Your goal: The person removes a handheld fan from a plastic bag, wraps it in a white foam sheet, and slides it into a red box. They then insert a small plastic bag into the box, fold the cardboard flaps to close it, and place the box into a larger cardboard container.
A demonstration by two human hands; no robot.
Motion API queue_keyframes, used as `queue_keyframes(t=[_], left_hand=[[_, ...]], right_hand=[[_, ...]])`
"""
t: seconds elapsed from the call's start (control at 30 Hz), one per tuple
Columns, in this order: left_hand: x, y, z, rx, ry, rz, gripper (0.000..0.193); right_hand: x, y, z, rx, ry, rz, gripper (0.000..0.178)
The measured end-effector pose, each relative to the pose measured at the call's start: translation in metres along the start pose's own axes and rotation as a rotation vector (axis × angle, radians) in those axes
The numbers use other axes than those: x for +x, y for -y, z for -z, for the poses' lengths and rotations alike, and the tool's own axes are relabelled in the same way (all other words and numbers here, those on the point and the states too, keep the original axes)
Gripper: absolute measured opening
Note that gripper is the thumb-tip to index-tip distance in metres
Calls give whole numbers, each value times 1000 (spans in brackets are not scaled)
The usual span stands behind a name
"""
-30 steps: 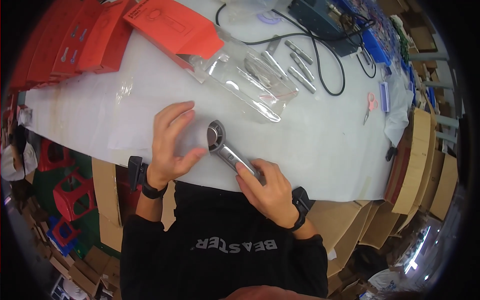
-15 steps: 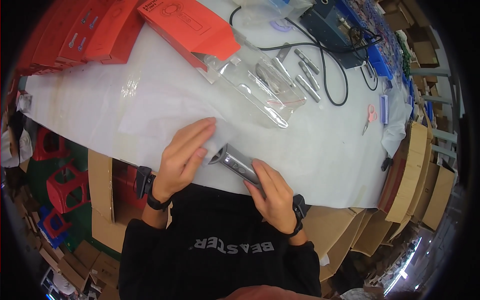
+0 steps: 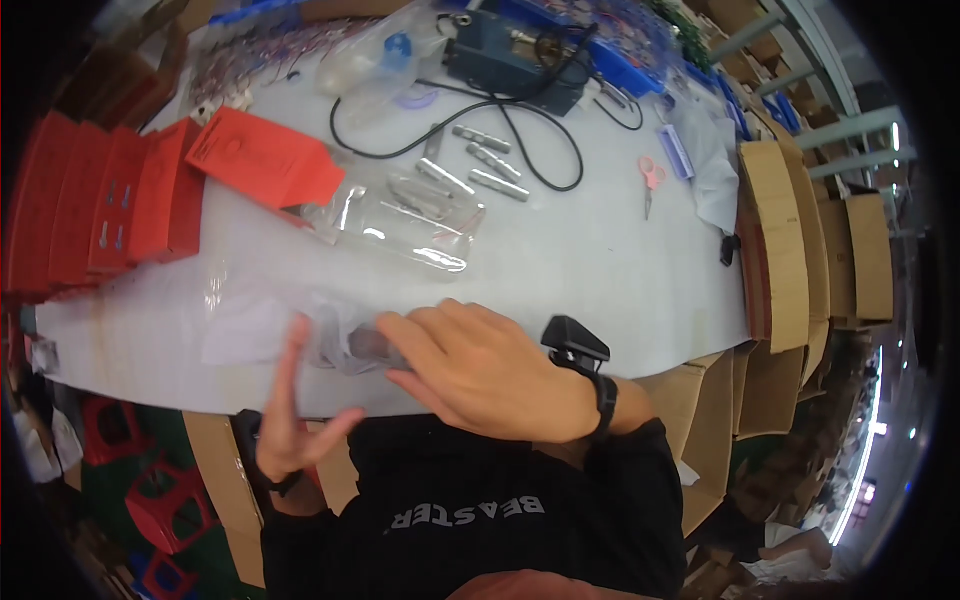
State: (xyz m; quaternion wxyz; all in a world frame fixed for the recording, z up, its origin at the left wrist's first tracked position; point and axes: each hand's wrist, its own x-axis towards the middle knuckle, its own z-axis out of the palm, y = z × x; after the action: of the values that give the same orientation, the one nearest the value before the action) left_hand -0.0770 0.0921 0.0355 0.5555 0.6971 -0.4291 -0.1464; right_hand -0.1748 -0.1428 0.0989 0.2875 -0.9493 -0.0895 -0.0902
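Observation:
My right hand (image 3: 485, 372) is closed around a grey fan handle (image 3: 369, 344), with its fingers over the top and most of the handle hidden beneath them. The handle's far end sits at or inside a thin clear plastic bag (image 3: 326, 338) lying on the table; blur hides how deep it goes. Left of the bag, my left hand (image 3: 290, 412) has its fingers stretched upward and its thumb spread away, holding nothing. It is smeared a little by motion.
An opened red box (image 3: 265, 155) and a clear plastic tray (image 3: 410, 235) lie beyond my hands. Red boxes (image 3: 165, 200) stand at left. Several grey metal tubes (image 3: 490, 162), a black cable (image 3: 570, 186), pink scissors (image 3: 650, 175) and a dark blue device (image 3: 510, 65) occupy the far side.
My right hand has moved left with the fan handle, bringing it to the plastic bag. My left hand has dropped away leftward with fingers spread. The whole view has turned and shifted.

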Motion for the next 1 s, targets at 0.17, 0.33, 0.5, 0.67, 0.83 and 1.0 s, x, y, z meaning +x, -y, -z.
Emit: queue_keyframes(t=[0.17,0.33,0.5,0.67,0.83,1.0], left_hand=[[25,31,42,450,263,-23,81],[28,42,9,122,132,310,58],[33,40,-6,-96,40,286,49],[37,32,-8,-336,-162,232,51],[49,13,11,-302,-181,154,52],[51,15,14,-283,-223,324,55]], right_hand=[[41,-4,1,13,36,214,45],[71,-17,-1,143,-4,289,48],[69,-28,-1,324,-102,260,49],[61,-56,21,166,156,215,37],[62,-57,24,154,129,205,18],[64,-45,25,273,-2,115,10]])
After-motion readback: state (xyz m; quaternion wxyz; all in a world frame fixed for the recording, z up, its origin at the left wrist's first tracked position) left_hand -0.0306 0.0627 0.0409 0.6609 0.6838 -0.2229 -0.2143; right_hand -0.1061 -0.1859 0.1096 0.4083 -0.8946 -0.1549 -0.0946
